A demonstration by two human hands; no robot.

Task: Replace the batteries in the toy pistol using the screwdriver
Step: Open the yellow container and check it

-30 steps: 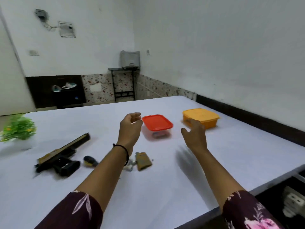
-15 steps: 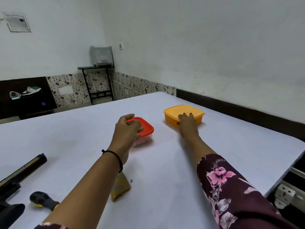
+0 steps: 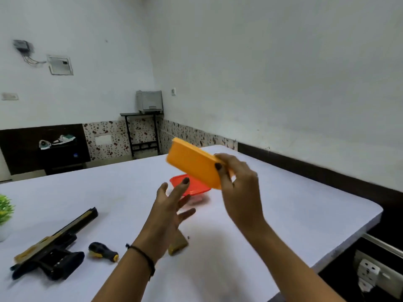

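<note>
My right hand point(image 3: 237, 184) holds a yellow lidded box point(image 3: 193, 163) tilted in the air above the table. Just below and left of it, my left hand point(image 3: 168, 205) is open with fingers spread, holding nothing. Behind the left hand a red-lidded box point(image 3: 196, 188) rests on the table. The black and gold toy pistol point(image 3: 54, 243) lies at the near left, its grip showing an open cavity. A short black and yellow screwdriver point(image 3: 102, 251) lies beside it. The brownish battery cover point(image 3: 178, 245) lies partly hidden under my left wrist.
The white table point(image 3: 272, 225) ends at the right in an edge, with a socket strip point(image 3: 370, 273) below it. A small green potted plant point(image 3: 4, 212) stands at the table's far left.
My right hand has lifted the yellow box off the table and tilted it. My left hand has left the red box and opened under the yellow one.
</note>
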